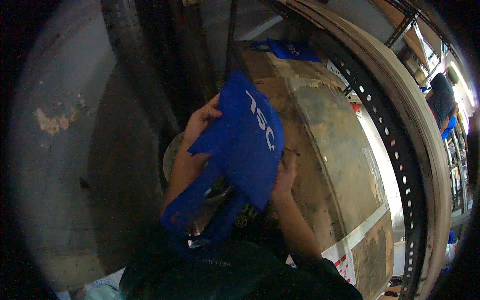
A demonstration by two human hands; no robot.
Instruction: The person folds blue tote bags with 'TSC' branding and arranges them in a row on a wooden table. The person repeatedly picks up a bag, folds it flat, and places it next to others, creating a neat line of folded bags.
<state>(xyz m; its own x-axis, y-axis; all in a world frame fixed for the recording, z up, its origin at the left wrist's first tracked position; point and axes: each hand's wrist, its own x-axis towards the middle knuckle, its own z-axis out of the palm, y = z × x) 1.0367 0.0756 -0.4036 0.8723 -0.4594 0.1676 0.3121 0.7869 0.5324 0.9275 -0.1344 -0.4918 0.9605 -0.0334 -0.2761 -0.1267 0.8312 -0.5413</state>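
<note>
A blue fabric bag (245, 135) with white lettering is held up in front of my body. Its handle loop (185, 200) hangs down toward the lower left, and one edge of the bag forms a point at the top. My left hand (202, 120) grips the bag's left edge with curled fingers. On the opposite edge, my right hand (284, 175) holds the bag low down, with some of its fingers hidden behind the fabric. A second blue bag (295, 51) lies flat at the far end of a large cardboard box.
The worn, taped cardboard box (340, 145) fills the space to my right. A perforated metal shelf post (385, 132) curves past it. At the left stands a grey wall (55, 165) with peeling paint. Another person (442, 100) is among shelves at the far right.
</note>
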